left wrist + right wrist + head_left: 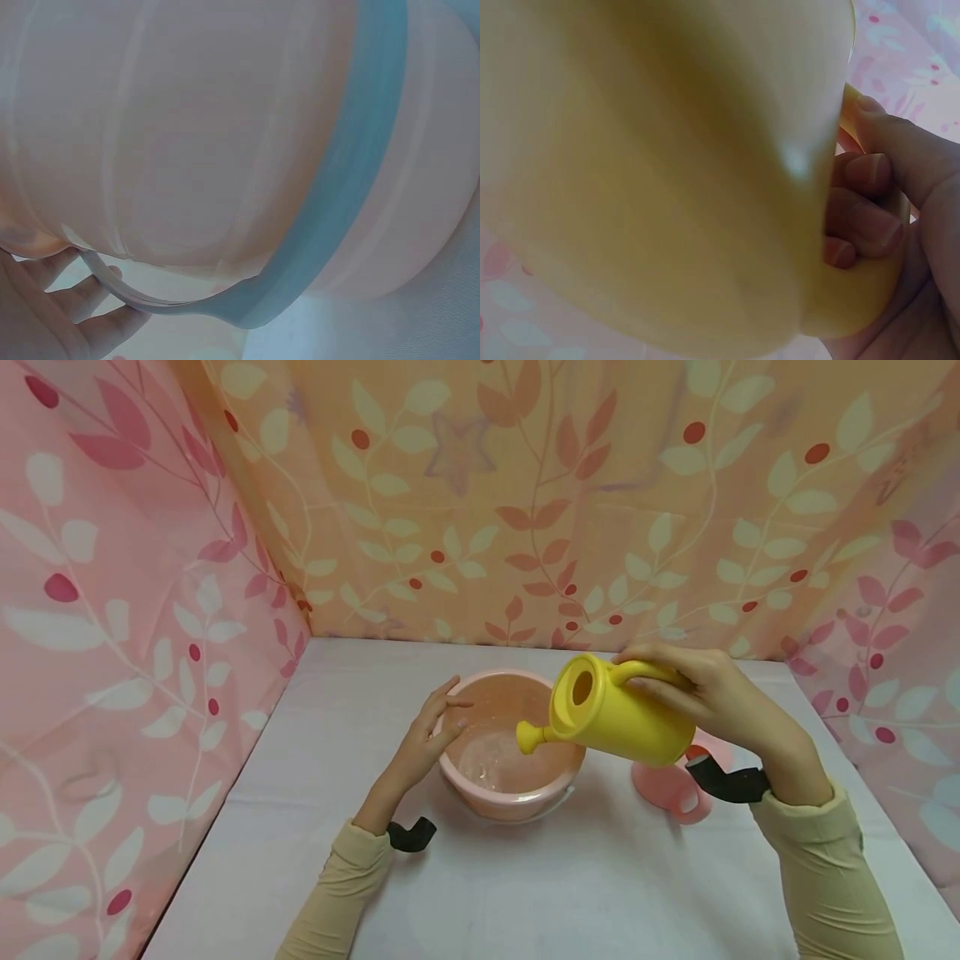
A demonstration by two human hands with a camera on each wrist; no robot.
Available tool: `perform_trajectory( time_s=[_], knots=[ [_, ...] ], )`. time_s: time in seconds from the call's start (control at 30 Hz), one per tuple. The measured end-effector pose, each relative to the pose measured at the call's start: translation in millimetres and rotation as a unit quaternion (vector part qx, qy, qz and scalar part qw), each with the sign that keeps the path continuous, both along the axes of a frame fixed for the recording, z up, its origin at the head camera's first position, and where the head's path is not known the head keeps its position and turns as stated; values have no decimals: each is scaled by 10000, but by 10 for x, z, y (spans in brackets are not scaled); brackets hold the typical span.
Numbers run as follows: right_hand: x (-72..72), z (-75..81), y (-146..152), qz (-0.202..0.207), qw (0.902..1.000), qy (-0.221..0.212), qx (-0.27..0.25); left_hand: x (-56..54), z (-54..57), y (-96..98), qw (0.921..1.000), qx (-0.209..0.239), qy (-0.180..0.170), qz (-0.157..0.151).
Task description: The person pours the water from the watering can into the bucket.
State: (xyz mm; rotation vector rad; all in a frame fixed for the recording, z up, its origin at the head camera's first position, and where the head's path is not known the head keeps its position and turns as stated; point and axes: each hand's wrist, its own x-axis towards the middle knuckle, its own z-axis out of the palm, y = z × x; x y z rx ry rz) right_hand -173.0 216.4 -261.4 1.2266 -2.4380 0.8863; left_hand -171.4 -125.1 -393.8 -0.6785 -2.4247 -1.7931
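A yellow watering can [637, 718] hangs tilted over the right side of a pink bucket [517, 795], its spout pointing left above the opening. My right hand [693, 689] grips the can's handle; in the right wrist view, curled fingers [862, 217] wrap the handle beside the can's body [667, 210]. No stream shows at the spout. Glints show on the bucket's bottom. My left hand [423, 735] touches the bucket's left rim, its fingers fairly straight and partly over the opening. In the left wrist view, those fingers [112, 330] lie beside the bucket's handle [330, 217].
A pink plastic object [660, 785] with a round loop stands to the right of the bucket, partly hidden by the watering can. A pale cloth covers the table [540, 893]. Leaf-patterned curtains [450, 527] enclose the back and both sides.
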Motion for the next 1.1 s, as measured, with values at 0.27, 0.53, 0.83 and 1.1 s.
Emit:
perform_trajectory(
  time_s=[0.27,0.53,0.83,1.1],
  knots=[
    [1,3,-2,-106,9996,-173,218,10,4,7,9999,-95,-36,27],
    [-8,13,1,-94,9995,-157,247,9,11,7,10000,-78,-11,48],
    [-8,19,-10,-48,9996,-124,251,10,19,13,10000,-75,-17,50],
    [-12,38,-27,51,9997,-76,217,1,15,9,9999,-108,0,49]
  ],
)
